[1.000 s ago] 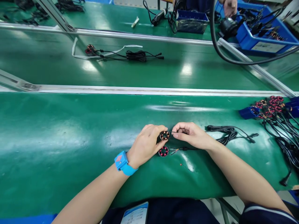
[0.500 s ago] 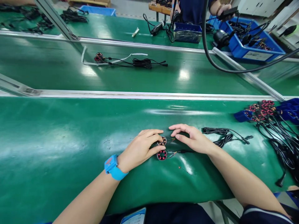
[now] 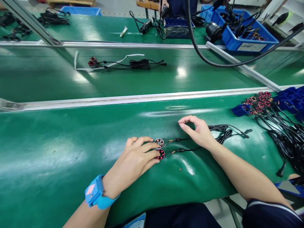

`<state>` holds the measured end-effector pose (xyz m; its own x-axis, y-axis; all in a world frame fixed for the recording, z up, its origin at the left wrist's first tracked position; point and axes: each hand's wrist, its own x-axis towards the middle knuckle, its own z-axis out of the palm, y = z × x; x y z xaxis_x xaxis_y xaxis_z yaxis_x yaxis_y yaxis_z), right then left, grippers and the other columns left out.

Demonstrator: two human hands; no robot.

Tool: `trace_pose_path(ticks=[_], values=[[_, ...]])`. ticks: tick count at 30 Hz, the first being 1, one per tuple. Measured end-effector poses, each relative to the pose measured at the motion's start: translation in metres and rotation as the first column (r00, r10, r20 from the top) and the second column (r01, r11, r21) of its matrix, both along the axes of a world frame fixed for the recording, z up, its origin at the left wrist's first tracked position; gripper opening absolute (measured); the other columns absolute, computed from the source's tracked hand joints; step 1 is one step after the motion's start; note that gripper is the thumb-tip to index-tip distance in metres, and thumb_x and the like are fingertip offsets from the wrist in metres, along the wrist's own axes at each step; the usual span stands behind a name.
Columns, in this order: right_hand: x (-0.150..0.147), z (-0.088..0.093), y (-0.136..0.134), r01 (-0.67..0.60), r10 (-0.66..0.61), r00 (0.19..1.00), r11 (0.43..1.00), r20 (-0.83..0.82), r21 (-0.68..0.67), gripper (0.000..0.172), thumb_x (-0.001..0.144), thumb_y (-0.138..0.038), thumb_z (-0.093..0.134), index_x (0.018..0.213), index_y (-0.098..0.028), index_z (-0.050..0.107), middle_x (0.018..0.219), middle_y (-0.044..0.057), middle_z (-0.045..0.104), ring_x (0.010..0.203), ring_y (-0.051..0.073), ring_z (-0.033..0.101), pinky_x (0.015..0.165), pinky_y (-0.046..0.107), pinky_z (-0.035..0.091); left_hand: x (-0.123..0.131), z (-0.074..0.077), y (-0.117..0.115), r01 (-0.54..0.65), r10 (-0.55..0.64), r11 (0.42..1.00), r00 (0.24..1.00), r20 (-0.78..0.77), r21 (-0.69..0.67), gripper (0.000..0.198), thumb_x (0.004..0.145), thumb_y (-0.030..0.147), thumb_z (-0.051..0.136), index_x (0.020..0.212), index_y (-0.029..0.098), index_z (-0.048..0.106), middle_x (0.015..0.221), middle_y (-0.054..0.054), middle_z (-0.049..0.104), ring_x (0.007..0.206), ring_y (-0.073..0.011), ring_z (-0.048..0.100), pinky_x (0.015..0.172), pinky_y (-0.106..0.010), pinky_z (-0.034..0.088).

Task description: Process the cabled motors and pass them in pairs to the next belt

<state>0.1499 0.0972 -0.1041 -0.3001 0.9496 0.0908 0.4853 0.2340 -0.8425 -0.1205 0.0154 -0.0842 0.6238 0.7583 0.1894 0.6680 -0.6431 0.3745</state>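
Observation:
Two small round coil stators lie side by side on the green mat: a copper-wound one [image 3: 159, 143] and a red-wound one [image 3: 161, 154], each trailing a thin black cable [image 3: 223, 133] to the right. My left hand [image 3: 133, 161], with a blue wrist strap [image 3: 96, 193], rests flat beside them, its fingertips touching both stators. My right hand [image 3: 198, 131] hovers just right of them, fingers loosely curled and apart, holding nothing.
A heap of red stators with black cables [image 3: 266, 104] and blue trays [image 3: 291, 96] sits at the right. One stator with cable and white strip [image 3: 93, 62] lies on the far belt. Metal rails [image 3: 133, 98] divide the belts. Another person works by blue bins [image 3: 239, 38] at the back.
The copper stator was pinched between both hands; it now lies on the mat next to the red one. My right hand let go and lifted away to the right, and my left hand flattened.

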Motion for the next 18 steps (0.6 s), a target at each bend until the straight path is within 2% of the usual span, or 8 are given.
trace_pose_path(ticks=[3,5,7,9,11,13,16,18], values=[[0.001,0.000,0.001,0.043,-0.042,0.999,0.998,-0.029,0.037,0.015,0.090,-0.033,0.063,0.097,-0.022,0.071,0.096,0.002,0.071,0.093,0.017,0.064,0.092,0.035,0.047,-0.006,0.004,0.004,-0.072,0.071,0.996,0.997,0.023,0.053,0.012,0.096,0.038,0.062,0.100,0.028,0.069,0.111,0.002,0.073,0.113,-0.0250,0.060,0.090,-0.041,0.035],[0.002,-0.001,0.002,0.079,-0.075,0.995,0.995,-0.065,0.063,0.014,0.090,-0.033,0.064,0.095,-0.022,0.071,0.095,0.001,0.071,0.091,0.017,0.064,0.092,0.035,0.048,-0.013,0.006,0.007,-0.216,0.220,0.965,0.975,-0.010,0.148,0.013,0.098,0.034,0.059,0.097,0.026,0.068,0.104,0.000,0.074,0.105,-0.0249,0.063,0.086,-0.041,0.037],[0.004,-0.002,0.003,0.105,-0.099,0.991,0.991,-0.085,0.078,0.013,0.090,-0.033,0.065,0.094,-0.022,0.071,0.095,0.001,0.071,0.091,0.017,0.064,0.092,0.034,0.048,-0.022,0.007,0.009,-0.341,0.375,0.908,0.920,-0.109,0.243,0.014,0.100,0.030,0.054,0.099,0.023,0.067,0.101,-0.004,0.074,0.100,-0.0272,0.064,0.083,-0.042,0.037],[0.005,-0.003,0.003,0.122,-0.115,0.990,0.988,-0.082,0.089,0.013,0.090,-0.033,0.065,0.094,-0.022,0.071,0.094,0.001,0.071,0.091,0.017,0.064,0.092,0.034,0.048,-0.030,0.006,0.008,-0.369,0.436,0.889,0.864,-0.253,0.272,0.016,0.100,0.027,0.051,0.103,0.021,0.065,0.102,-0.007,0.073,0.097,-0.0302,0.064,0.080,-0.043,0.038],[0.006,-0.001,0.003,0.134,-0.128,0.990,0.986,-0.063,0.100,0.013,0.090,-0.033,0.064,0.094,-0.022,0.070,0.094,0.001,0.071,0.091,0.017,0.064,0.093,0.034,0.048,-0.033,0.006,0.005,-0.350,0.409,0.912,0.828,-0.383,0.216,0.017,0.100,0.027,0.049,0.096,0.019,0.064,0.090,-0.008,0.071,0.086,-0.0299,0.065,0.075,-0.042,0.038],[0.006,0.004,0.005,0.115,-0.114,0.993,0.988,-0.021,0.100,0.014,0.091,-0.034,0.063,0.095,-0.022,0.070,0.095,0.001,0.071,0.092,0.017,0.065,0.093,0.035,0.048,-0.029,0.008,0.001,-0.337,0.350,0.935,0.828,-0.438,0.109,0.021,0.099,0.028,0.049,0.083,0.021,0.059,0.073,-0.004,0.066,0.069,-0.0263,0.062,0.069,-0.041,0.038],[-0.001,0.016,0.020,-0.058,0.040,0.987,0.992,0.153,0.111,0.015,0.092,-0.035,0.061,0.099,-0.024,0.069,0.100,0.002,0.072,0.098,0.020,0.064,0.095,0.038,0.046,-0.016,0.011,-0.004,-0.303,0.260,0.952,0.880,-0.397,-0.048,0.020,0.097,0.027,0.057,0.078,0.021,0.056,0.067,0.000,0.064,0.061,-0.0227,0.062,0.067,-0.039,0.040],[-0.012,0.024,0.043,-0.208,0.156,0.939,0.967,0.305,0.145,0.018,0.092,-0.035,0.061,0.106,-0.025,0.068,0.108,0.003,0.071,0.105,0.023,0.061,0.098,0.041,0.044,-0.007,0.012,-0.004,-0.272,0.219,0.957,0.908,-0.357,-0.105,0.016,0.095,0.025,0.061,0.080,0.021,0.057,0.070,0.000,0.067,0.063,-0.0228,0.065,0.068,-0.038,0.042]])
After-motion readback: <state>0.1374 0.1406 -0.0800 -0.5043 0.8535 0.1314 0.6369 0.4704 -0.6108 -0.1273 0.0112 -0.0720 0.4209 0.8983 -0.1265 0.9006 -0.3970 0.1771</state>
